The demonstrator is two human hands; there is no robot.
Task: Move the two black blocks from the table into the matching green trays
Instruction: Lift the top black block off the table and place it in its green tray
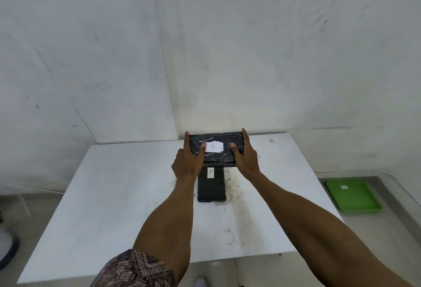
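Observation:
A black block with a white label B (216, 159) is held between both hands above the far middle of the white table (114, 195). My left hand (188, 163) grips its left end and my right hand (245, 161) grips its right end, thumbs on top. A second black block with a white label A (211, 187) lies on the table just below and nearer to me, partly hidden under the held block. One green tray (362, 198) with a small white label lies on the floor to the right of the table.
White walls meet in a corner right behind the table. Brown stains mark the table top to the right of block A. A dark rounded object sits on the floor at the far left. Pale floor surrounds the table.

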